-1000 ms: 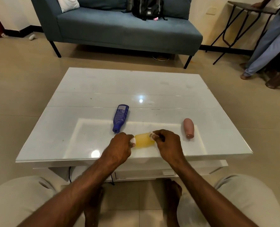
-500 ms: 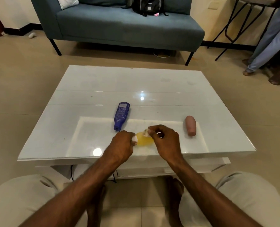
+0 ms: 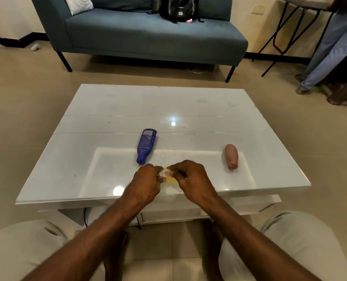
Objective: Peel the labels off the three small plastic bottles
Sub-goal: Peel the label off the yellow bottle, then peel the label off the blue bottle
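Observation:
A small yellow bottle (image 3: pixel 171 180) lies near the front edge of the white glossy table (image 3: pixel 188 102), mostly hidden between my hands. My left hand (image 3: pixel 148 182) grips its left end. My right hand (image 3: pixel 190 179) is closed over its right part, the fingertips pinching a pale strip of label (image 3: pixel 166 172) at the top of the bottle. A blue bottle (image 3: pixel 146 146) with a printed label lies on its side just beyond my left hand. A pink bottle (image 3: pixel 231 156) lies on its side to the right, apart from my hands.
A blue sofa (image 3: pixel 148 35) with a black backpack (image 3: pixel 178 9) stands beyond the table. A person's legs (image 3: pixel 326 47) and a metal-legged stool (image 3: pixel 290 31) are at the far right. My knees are at the bottom of the view.
My right hand has moved left along the yellow bottle, drawing the pale label strip toward my left hand. Less of the bottle shows now. The blue and pink bottles have not moved.

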